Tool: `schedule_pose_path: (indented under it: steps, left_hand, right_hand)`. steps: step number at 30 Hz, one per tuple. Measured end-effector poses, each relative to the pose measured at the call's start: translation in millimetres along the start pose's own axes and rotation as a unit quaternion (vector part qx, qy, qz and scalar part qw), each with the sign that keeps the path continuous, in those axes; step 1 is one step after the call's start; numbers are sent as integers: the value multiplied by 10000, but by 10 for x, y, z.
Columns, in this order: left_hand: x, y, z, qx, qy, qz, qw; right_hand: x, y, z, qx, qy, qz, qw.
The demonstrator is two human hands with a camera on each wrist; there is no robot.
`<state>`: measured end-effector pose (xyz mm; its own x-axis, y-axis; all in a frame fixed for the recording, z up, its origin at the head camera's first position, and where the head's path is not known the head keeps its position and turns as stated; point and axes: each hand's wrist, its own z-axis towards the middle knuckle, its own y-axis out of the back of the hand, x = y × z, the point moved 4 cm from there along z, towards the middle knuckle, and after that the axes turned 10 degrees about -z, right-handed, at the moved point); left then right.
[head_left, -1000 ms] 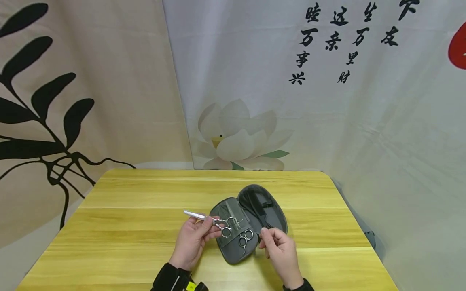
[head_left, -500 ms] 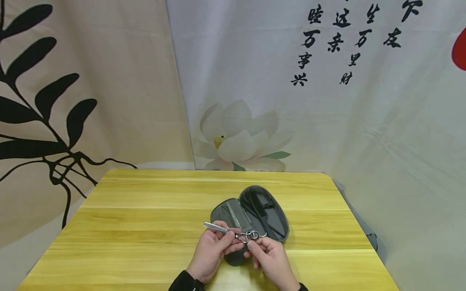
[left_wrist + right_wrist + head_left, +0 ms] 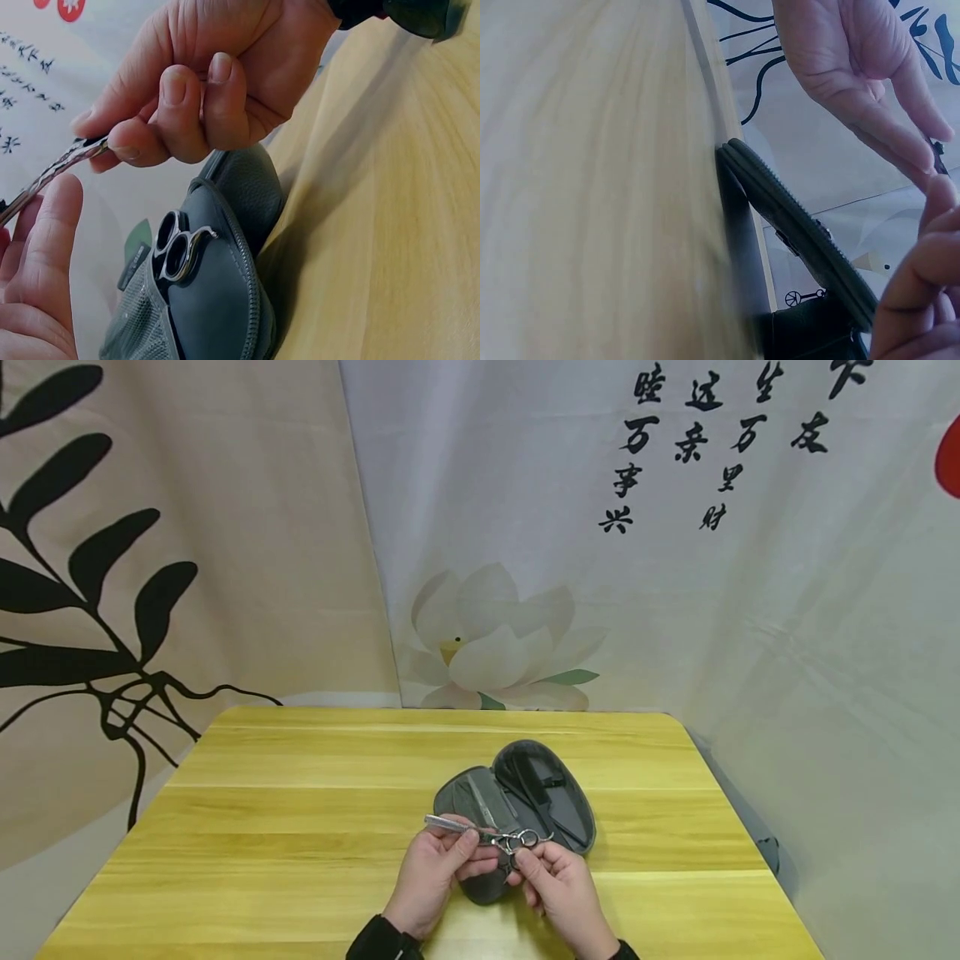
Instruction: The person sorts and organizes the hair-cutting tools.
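At far left, a silvery pair of scissors (image 3: 448,823) points its slim blades leftward, held aloft over a wooden table (image 3: 262,827). The blades look narrow, one edge apparently toothed, and are the part to keep fingertips off; the metal is likely light, stiff and smooth enough to slide in a loose grip. Next, a person's left hand (image 3: 429,878) pinches the shank between thumb and forefinger, its remaining fingers bent beneath, a sound place to hold since it probably lies near the balance point. Toward center, the finger rings emerge, the surest hold of all, though the pivot would let the two halves swing if only one ring were taken. Behind and below, a gray zippered case (image 3: 486,892) lies unfolded, looking padded and yielding; the left wrist view shows a second pair of scissors (image 3: 196,238) tucked in it, rings outward. In the farther half rests a black comb (image 3: 528,777), probably light, its teeth perhaps easily snapped. At right, the right hand (image 3: 561,887) closes thumb and fingertips on the ring end, though its exact contact is partly hidden.
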<state>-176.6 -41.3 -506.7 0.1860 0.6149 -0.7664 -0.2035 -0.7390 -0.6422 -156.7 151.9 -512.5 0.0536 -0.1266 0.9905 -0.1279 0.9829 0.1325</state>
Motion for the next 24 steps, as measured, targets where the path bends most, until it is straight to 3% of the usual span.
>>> schedule_pose_path:
  steps: [7,16,24]
  left_hand:
    - [2,44,10,-269,-106,111,9995]
    - [-4,66,-4,-303,-208,28,9993]
    - [-9,72,19,-554,-177,105,9982]
  right_hand:
    - [17,3,-13,-120,224,-3,9997]
    - [23,-11,-26,32,391,120,9992]
    - [75,-33,-45,-237,584,-471,9969]
